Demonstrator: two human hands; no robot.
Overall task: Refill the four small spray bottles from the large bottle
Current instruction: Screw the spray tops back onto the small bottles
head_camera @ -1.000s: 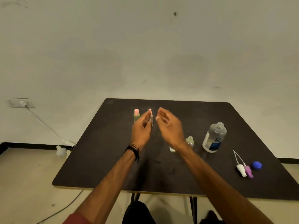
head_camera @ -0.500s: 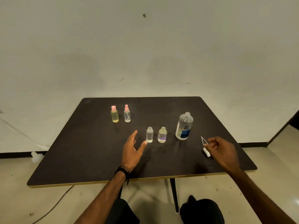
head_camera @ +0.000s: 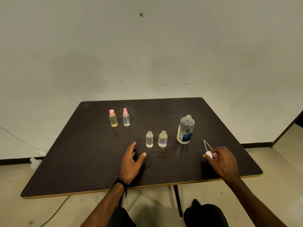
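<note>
Two small spray bottles with pink tops stand at the back left of the dark table (head_camera: pixel 82 161): a yellow one (head_camera: pixel 113 119) and a clear one (head_camera: pixel 126 118). Nearer me stand two uncapped small bottles, one clear (head_camera: pixel 149 139) and one with a purple tint at the bottom (head_camera: pixel 162 139). The large uncapped bottle (head_camera: pixel 185 130) with a blue label stands to their right. My left hand (head_camera: pixel 131 159) lies open on the table just left of the clear uncapped bottle. My right hand (head_camera: pixel 220 158) pinches a white spray head (head_camera: pixel 208 152) with its thin tube, beside a purple spray head (head_camera: pixel 214 155).
A blue cap (head_camera: pixel 221 147) peeks out behind my right hand. The table's front edge runs close to my wrists. On the floor at left lie a white object (head_camera: pixel 35 161) and a cable (head_camera: pixel 54 213). A table leg (head_camera: pixel 177 200) stands between my knees.
Both hands left the pink-topped bottles at the back. My left hand came down near the uncapped bottles. My right hand reached right and took hold of the white spray head.
</note>
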